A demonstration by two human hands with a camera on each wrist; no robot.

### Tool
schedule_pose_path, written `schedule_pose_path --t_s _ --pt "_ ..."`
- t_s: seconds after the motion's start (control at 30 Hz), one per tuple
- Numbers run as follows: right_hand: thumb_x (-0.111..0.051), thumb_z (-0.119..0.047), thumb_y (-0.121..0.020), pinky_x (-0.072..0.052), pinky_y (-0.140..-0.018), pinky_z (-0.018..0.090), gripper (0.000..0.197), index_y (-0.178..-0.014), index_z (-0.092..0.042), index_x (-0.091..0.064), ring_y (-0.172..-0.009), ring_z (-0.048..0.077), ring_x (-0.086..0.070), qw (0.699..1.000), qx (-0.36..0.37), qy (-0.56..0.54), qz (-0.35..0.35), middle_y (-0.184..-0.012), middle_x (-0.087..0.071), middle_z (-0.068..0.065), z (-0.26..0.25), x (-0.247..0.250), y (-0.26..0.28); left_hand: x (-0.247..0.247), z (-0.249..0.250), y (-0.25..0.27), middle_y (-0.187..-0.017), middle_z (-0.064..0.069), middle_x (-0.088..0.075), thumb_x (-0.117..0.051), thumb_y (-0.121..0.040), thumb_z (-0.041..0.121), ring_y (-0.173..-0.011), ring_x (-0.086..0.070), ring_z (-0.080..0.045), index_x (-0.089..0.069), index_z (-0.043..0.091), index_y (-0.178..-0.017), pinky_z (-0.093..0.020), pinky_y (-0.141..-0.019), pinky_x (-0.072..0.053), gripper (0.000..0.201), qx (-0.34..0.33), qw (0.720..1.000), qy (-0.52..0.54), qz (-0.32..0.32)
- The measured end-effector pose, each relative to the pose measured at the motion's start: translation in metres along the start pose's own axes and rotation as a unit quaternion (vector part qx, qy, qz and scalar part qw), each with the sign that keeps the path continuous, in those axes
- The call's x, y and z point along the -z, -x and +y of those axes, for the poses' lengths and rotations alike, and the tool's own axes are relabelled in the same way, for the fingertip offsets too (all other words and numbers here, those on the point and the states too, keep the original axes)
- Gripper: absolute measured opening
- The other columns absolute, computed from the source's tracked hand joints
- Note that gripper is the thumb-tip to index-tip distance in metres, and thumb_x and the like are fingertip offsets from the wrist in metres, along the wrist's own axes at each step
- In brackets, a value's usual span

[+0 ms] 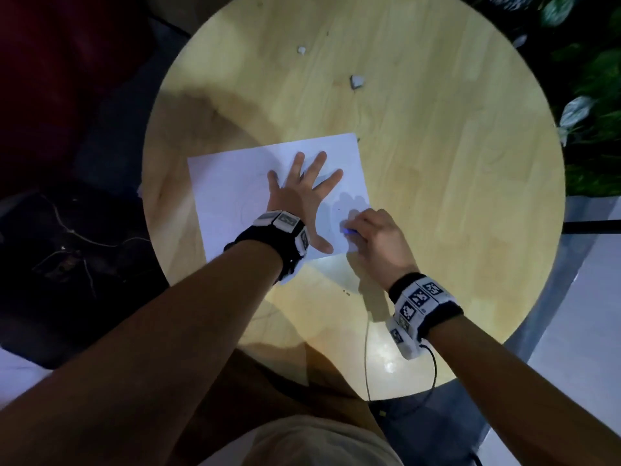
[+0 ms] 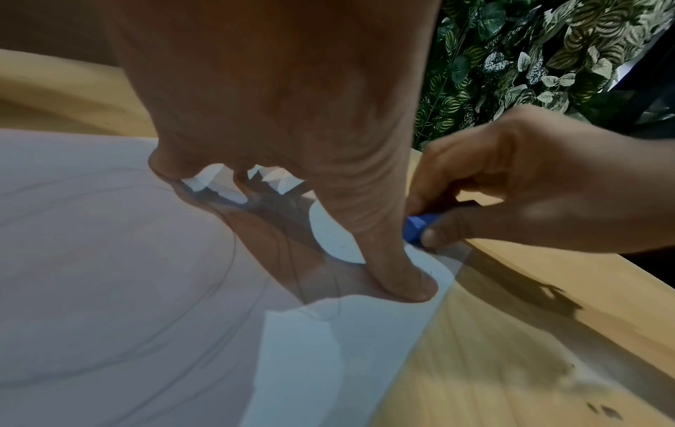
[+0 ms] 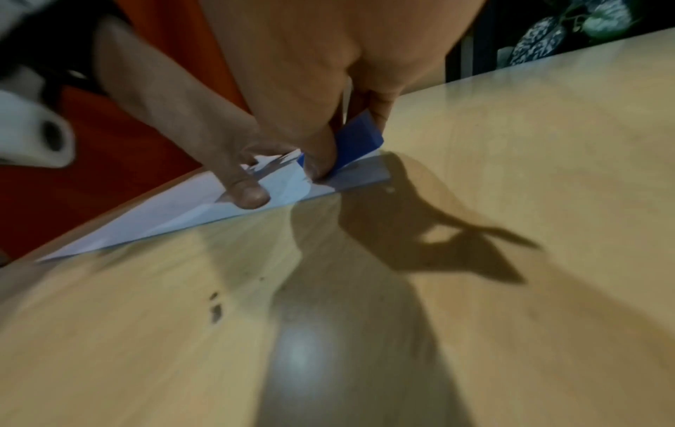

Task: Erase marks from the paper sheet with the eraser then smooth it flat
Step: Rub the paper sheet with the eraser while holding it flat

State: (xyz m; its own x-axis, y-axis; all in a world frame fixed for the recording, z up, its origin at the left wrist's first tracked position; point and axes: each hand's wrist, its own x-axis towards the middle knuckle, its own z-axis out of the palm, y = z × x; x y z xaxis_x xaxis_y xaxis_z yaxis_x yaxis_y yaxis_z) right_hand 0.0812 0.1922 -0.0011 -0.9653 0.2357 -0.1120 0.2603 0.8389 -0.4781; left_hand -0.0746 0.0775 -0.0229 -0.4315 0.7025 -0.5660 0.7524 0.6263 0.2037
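Eraser (image 2: 416, 229) — tilted, pinched on paper sheet (image 1: 235, 183).

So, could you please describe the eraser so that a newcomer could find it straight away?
On the round wooden table lies a white paper sheet. At its near right corner the right hand pinches the eraser, a small block and the only blue thing there.

No text, label or number can be read anywhere.
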Motion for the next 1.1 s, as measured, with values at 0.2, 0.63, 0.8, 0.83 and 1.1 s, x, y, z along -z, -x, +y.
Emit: schedule_pose_path --t_s 0.2,0.63,0.8,0.83,1.1 --pt "-0.064 0.003 -0.078 -0.049 -0.069 0.033 0.015 -0.087 -0.004 -0.072 -0.077 0.034 -0.057 0.998 -0.033 0.018 0.053 -0.086 -0.063 0.012 0.015 -0.001 -0.063 0.001 -0.001 -0.002 -0.162 0.003 0.026 -0.076 -0.048 0.082 -0.149 0.02 -0.035 0.014 0.043 -0.154 -0.067 -0.109 -0.019 0.144 -0.002 1.0 -0.019 -0.009" --pt "-0.063 0.007 -0.077 -0.045 -0.064 0.031 0.02 -0.086 -0.008 -0.073 -0.072 0.031 -0.054 0.999 0.032 -0.001 -0.023 -0.087 -0.063 0.009 -0.006 -0.011 -0.043 0.002 -0.001 0.0 -0.162 0.002 0.027 -0.071 -0.049 0.085 -0.149 0.019 -0.036 0.013 0.04 -0.155 -0.066 -0.109 -0.023 0.143 -0.01 1.0 -0.029 -0.006" --pt "-0.069 0.011 -0.069 -0.038 -0.073 0.024 0.027 -0.089 -0.008 -0.073 -0.073 0.029 -0.053 0.998 0.05 0.003 -0.04 -0.085 -0.062 0.007 -0.006 -0.008 0.007 0.0 -0.002 0.0 -0.163 0.003 0.025 -0.074 -0.045 0.083 -0.149 0.021 -0.034 0.01 0.041 -0.156 -0.07 -0.111 -0.014 0.145 -0.009 1.0 0.005 -0.005" --pt "-0.069 0.011 -0.068 -0.035 -0.073 0.022 0.027 -0.087 -0.007 -0.073 -0.072 0.03 -0.054 0.997 0.064 0.007 -0.052 -0.083 -0.062 0.007 -0.005 -0.004 0.01 0.0 -0.002 0.0 -0.163 0.003 0.025 -0.075 -0.044 0.083 -0.149 0.021 -0.034 0.009 0.041 -0.156 -0.071 -0.11 -0.013 0.145 -0.008 1.0 0.008 -0.003" --pt "-0.064 0.005 -0.075 -0.035 -0.069 0.021 0.022 -0.089 -0.009 -0.073 -0.072 0.024 -0.048 0.998 0.053 0.008 -0.015 -0.086 -0.062 0.005 -0.011 -0.016 -0.022 0.0 -0.002 0.0 -0.162 0.002 0.026 -0.071 -0.046 0.086 -0.149 0.02 -0.035 0.011 0.041 -0.155 -0.07 -0.109 -0.017 0.144 -0.013 1.0 -0.006 -0.003"
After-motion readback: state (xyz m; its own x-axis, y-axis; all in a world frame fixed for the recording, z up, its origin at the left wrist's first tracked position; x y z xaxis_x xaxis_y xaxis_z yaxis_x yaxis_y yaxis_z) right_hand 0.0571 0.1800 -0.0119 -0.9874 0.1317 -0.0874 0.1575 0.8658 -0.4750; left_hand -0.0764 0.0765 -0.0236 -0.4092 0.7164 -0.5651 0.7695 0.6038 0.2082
